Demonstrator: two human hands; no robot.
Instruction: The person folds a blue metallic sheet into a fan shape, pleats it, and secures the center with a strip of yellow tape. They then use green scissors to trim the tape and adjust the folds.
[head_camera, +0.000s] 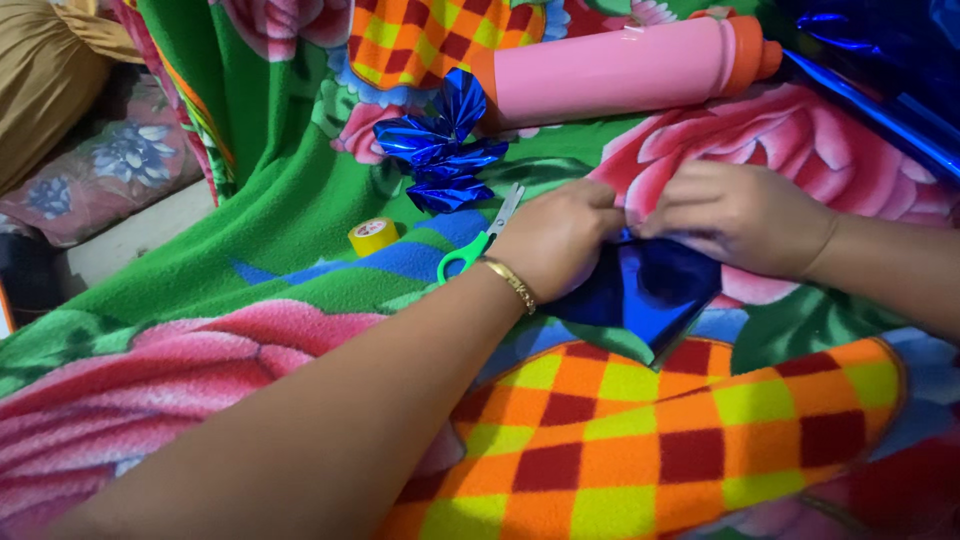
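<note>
Left hand (555, 238) and right hand (735, 215) are meeting fingertip to fingertip, both pinching the top edge of a blue foil sheet (650, 290) that is lying on the flowered blanket (280, 210). Green-handled scissors (478, 240) are resting just beside the left hand, with a yellow tape roll (373, 236), a folded blue foil bow (440, 150) and a pink tube (620, 70) lying farther off

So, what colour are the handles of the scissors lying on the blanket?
The scissors have bright green handles, seen in the head view, just beside the left hand.
</note>
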